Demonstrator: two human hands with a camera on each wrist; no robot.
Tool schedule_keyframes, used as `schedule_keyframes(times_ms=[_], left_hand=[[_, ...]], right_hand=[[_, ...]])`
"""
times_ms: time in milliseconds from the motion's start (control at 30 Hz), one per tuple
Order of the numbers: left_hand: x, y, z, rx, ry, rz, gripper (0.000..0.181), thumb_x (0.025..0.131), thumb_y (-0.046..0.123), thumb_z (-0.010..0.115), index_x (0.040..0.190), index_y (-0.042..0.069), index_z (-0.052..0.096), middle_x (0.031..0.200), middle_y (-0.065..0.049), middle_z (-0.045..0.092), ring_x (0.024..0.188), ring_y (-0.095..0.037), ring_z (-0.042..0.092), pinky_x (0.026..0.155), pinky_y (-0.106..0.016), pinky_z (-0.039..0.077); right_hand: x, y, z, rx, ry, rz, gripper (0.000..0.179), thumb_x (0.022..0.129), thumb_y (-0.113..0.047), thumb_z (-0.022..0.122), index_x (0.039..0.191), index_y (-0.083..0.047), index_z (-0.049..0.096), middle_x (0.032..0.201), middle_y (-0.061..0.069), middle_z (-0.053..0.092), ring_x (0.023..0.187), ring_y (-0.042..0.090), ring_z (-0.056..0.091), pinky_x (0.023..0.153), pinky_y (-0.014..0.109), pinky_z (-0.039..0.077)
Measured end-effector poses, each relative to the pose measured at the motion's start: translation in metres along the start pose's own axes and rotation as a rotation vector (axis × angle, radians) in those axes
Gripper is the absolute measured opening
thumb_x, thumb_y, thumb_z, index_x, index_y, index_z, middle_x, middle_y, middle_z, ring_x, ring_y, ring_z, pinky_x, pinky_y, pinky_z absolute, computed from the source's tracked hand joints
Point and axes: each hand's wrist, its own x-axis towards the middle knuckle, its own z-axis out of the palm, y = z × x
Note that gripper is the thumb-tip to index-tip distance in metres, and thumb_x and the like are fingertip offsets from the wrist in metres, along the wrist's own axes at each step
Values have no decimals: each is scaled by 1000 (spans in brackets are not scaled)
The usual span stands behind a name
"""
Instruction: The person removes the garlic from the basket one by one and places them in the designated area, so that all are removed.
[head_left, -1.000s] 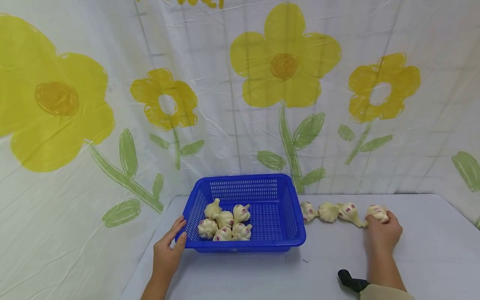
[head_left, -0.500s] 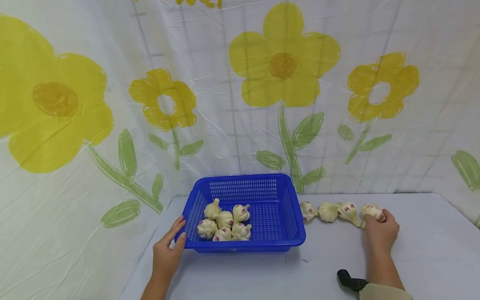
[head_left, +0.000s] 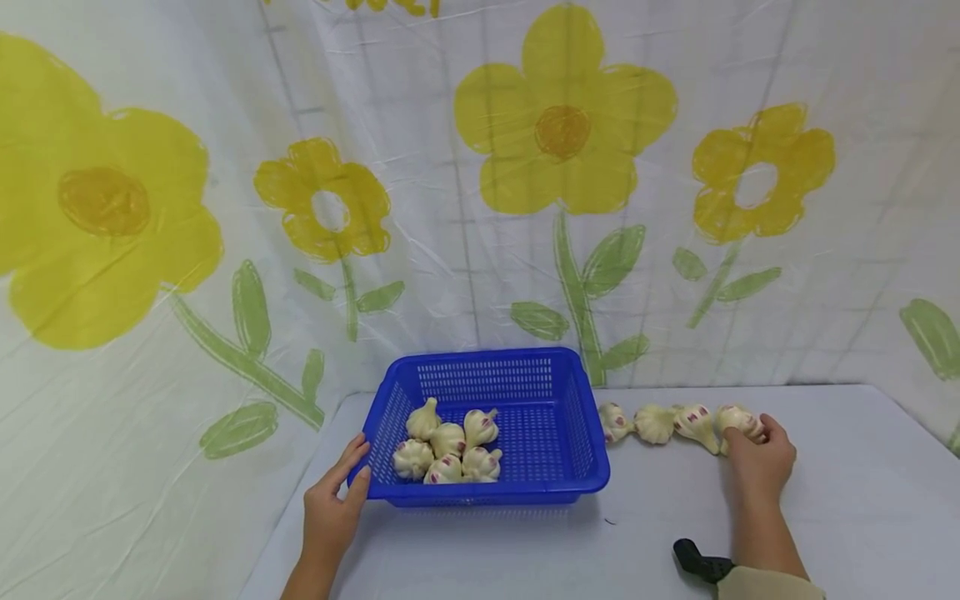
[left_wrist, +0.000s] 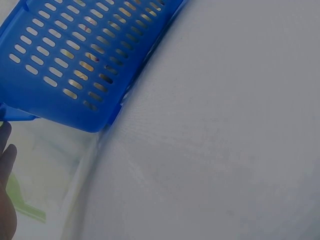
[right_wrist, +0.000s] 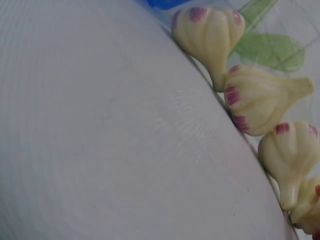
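My left hand (head_left: 333, 504) touches the left rim of a blue plastic basket (head_left: 577, 433), its fingers and thumb fairly straight against the edge near the front corner. Several white garlic bulbs (head_left: 448, 440) with purple marks lie in the basket's left half. Right of the basket, my right hand (head_left: 763, 462) grips a garlic bulb (head_left: 737, 418) between thumb and fingers at the right end of a row. That bulb sits right beside the neighbouring garlic bulb (right_wrist: 290, 150); in the right wrist view only its edge and a bit of fingertip show.
Two more garlic bulbs, one in the middle (head_left: 655, 425) and one by the basket (head_left: 615, 423), complete the row on the white table (head_left: 645, 542). Behind stands a white curtain (head_left: 435, 292) with yellow flowers. A black strap piece (head_left: 701, 562) juts from the right wrist.
My right hand has moved a little left with its garlic bulb, closing the gap to the row. The left hand stays at the basket rim.
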Motion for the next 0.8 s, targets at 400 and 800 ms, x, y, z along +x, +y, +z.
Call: schedule_keyframes(times_ms=[400, 800], left_hand=[[0, 3, -1, 10, 1, 2, 36, 89, 0, 67, 125, 2, 67, 134, -14, 62, 126, 6, 50, 101, -6, 37], [1, 5, -2, 4, -10, -16, 36, 89, 2, 67, 125, 2, 67, 135, -12, 62, 127, 5, 50, 102, -7, 37]], right_hand=[[5, 2, 1, -1, -7, -9, 71, 89, -19, 59, 153, -6, 32, 144, 18, 37, 128, 29, 38, 108, 37, 37], [1, -2, -1, 11, -15, -31, 72, 89, -17, 58, 154, -6, 30, 152, 22, 34, 135, 30, 36, 117, 36, 31]])
